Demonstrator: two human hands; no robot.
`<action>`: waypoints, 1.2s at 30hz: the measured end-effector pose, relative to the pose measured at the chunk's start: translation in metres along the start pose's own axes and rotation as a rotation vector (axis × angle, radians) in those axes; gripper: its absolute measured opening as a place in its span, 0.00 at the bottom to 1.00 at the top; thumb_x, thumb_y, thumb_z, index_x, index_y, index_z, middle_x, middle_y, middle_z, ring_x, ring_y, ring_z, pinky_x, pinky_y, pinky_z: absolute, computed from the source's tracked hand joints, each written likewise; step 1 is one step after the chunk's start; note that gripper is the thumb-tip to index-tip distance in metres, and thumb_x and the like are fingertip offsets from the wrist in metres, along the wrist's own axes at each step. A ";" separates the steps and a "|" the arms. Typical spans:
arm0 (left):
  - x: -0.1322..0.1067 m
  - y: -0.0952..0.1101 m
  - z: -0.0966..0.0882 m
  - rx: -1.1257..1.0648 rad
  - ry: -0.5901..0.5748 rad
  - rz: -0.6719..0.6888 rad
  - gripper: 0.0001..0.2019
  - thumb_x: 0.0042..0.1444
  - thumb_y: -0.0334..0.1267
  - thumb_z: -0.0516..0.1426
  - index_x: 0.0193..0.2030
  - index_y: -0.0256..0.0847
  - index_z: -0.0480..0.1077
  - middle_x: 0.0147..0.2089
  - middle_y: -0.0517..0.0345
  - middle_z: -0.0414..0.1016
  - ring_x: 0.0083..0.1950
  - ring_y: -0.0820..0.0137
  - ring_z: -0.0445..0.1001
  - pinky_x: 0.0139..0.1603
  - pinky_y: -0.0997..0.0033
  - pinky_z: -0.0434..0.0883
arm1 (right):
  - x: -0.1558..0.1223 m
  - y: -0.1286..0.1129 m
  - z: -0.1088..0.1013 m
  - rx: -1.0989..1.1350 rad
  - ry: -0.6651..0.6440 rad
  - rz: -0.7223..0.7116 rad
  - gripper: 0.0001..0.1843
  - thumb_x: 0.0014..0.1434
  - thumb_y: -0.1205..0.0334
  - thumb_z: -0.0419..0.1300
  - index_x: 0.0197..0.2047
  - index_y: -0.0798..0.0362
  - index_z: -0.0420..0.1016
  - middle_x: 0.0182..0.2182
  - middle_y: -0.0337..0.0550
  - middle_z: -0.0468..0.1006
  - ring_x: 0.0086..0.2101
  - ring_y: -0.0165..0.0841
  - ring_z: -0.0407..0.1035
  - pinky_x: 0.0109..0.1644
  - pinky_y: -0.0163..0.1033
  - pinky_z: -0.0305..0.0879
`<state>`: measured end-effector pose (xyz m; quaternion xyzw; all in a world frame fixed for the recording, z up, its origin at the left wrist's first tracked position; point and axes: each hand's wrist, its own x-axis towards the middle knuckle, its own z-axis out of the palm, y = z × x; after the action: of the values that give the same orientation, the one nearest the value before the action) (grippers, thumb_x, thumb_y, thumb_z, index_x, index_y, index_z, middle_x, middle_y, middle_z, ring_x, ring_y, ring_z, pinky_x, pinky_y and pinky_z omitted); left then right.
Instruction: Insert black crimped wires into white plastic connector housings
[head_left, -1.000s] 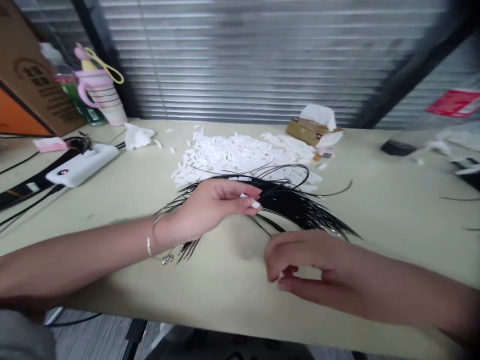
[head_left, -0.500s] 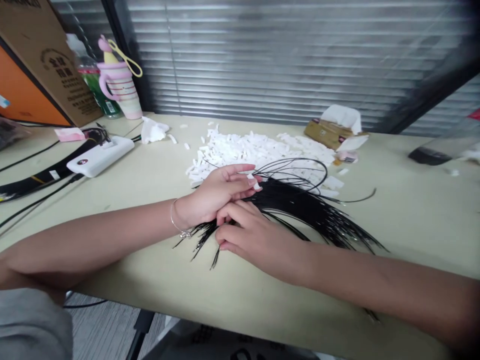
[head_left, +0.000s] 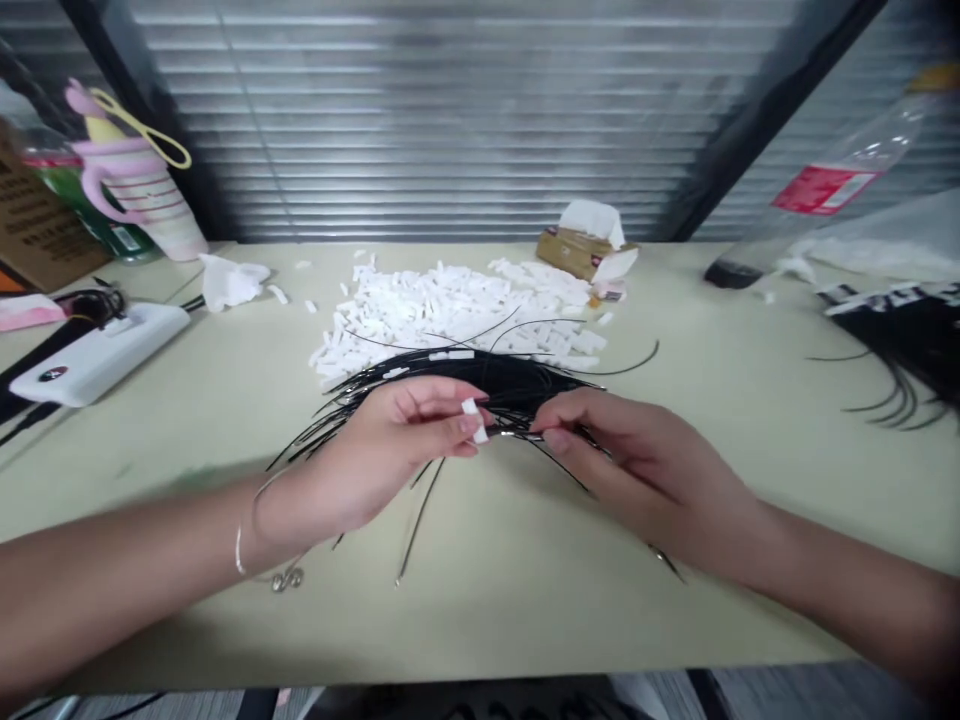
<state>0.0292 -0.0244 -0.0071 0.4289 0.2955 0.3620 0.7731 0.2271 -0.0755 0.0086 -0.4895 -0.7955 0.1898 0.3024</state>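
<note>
A small white plastic connector piece (head_left: 475,420) is pinched between the thumb and fingers of my left hand (head_left: 409,430). My right hand (head_left: 637,455) grips thin black wires (head_left: 525,434) whose tips point left and meet the white piece or lie right beside it; I cannot tell if they are inserted. Beneath and behind both hands lies a bundle of black wires (head_left: 487,372), with loose ends fanning out to the left. A few white pieces rest on top of the bundle.
Behind the bundle spreads a heap of white pieces (head_left: 420,310). A tissue pack (head_left: 577,250) lies at the back. On the left are a white power strip or box (head_left: 105,350) and a pink-handled cup (head_left: 146,195). On the right stand a cola bottle (head_left: 821,190) and more black wires (head_left: 911,340).
My right hand has moved from below my left wrist to the right, now holding wires up to the white piece. The view has turned right, bringing the bottle and second wire bundle into sight.
</note>
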 end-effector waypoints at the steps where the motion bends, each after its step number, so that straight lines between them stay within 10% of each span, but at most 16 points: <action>1: -0.002 -0.002 0.002 0.002 0.008 -0.020 0.08 0.45 0.30 0.66 0.34 0.38 0.76 0.30 0.61 0.77 0.31 0.78 0.72 0.36 0.77 0.69 | -0.001 0.002 -0.001 0.037 0.002 0.069 0.09 0.62 0.62 0.49 0.33 0.52 0.68 0.24 0.37 0.70 0.25 0.27 0.63 0.26 0.31 0.57; 20: -0.005 -0.008 0.006 0.089 0.046 -0.154 0.07 0.46 0.27 0.65 0.34 0.37 0.75 0.30 0.61 0.79 0.30 0.78 0.75 0.35 0.81 0.73 | -0.001 0.005 0.007 0.252 -0.102 0.379 0.11 0.50 0.62 0.54 0.20 0.50 0.72 0.15 0.34 0.64 0.17 0.25 0.56 0.16 0.31 0.49; 36: -0.005 -0.007 0.006 0.117 0.073 -0.181 0.06 0.47 0.27 0.65 0.34 0.35 0.75 0.30 0.59 0.80 0.30 0.78 0.75 0.33 0.83 0.73 | -0.004 -0.001 0.005 -0.031 -0.035 0.183 0.10 0.49 0.69 0.52 0.20 0.52 0.71 0.15 0.33 0.66 0.18 0.24 0.58 0.21 0.32 0.53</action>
<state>0.0332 -0.0334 -0.0096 0.4311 0.3817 0.2882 0.7651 0.2240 -0.0794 0.0044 -0.5614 -0.7554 0.2130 0.2623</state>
